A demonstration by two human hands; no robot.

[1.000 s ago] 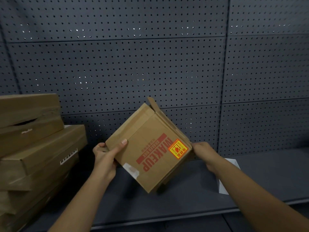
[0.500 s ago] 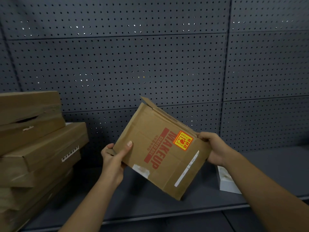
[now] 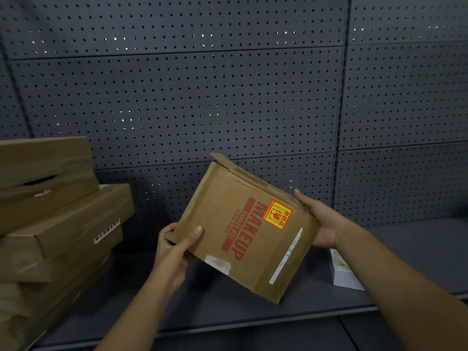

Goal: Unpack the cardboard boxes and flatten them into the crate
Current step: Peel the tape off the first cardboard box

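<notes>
Cardboard box (image 3: 243, 229), pressed nearly flat and printed "MAKEUP" in red, hangs tilted above the grey shelf (image 3: 228, 307). Left hand (image 3: 174, 249) pinches its lower-left corner, thumb on the face; right hand (image 3: 321, 224) clasps the upper-right edge. Stacked brown cartons (image 3: 58, 219) sit left, white packet (image 3: 344, 272) right.

A flattened brown cardboard box (image 3: 243, 224) hangs tilted above the dark grey metal shelf (image 3: 405, 252), before the perforated grey back panel (image 3: 202, 97). Left stands a stack of long brown cardboard boxes (image 3: 55, 219) (on the shelf); right lies a small white box (image 3: 342, 272).
</notes>
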